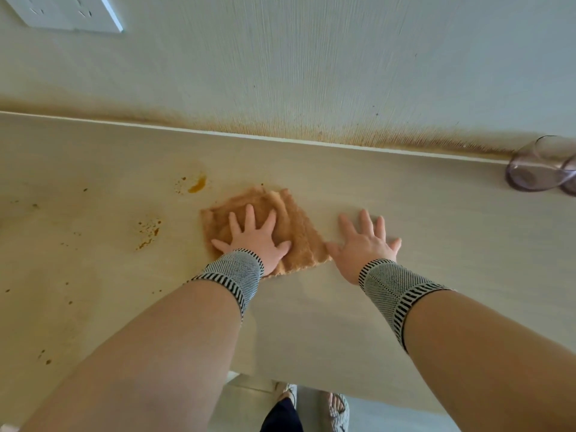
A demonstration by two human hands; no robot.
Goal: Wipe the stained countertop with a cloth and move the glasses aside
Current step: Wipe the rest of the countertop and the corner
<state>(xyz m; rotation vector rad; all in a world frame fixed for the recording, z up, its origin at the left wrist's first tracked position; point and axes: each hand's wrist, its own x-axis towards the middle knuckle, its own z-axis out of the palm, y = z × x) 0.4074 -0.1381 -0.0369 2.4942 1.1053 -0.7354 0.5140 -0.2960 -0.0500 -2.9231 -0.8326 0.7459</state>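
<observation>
An orange-brown cloth [290, 219] lies flat on the pale countertop [436, 244] near its middle. My left hand [255, 235] presses on the cloth with fingers spread and straight. My right hand [364, 241] rests flat on the bare countertop just right of the cloth, its thumb by the cloth's edge. Orange-brown stains [196, 183] and splatter [149, 230] mark the counter to the left of the cloth. Clear purple-tinted glasses [542, 169] stand at the far right against the wall, partly cut off by the frame edge.
The wall [311, 57] behind the counter has a brownish stained band along its base. A white socket plate [68, 10] sits at the upper left. Small specks dot the counter's left part. The counter's front edge runs below my arms, with my sandalled feet [336, 410] beneath.
</observation>
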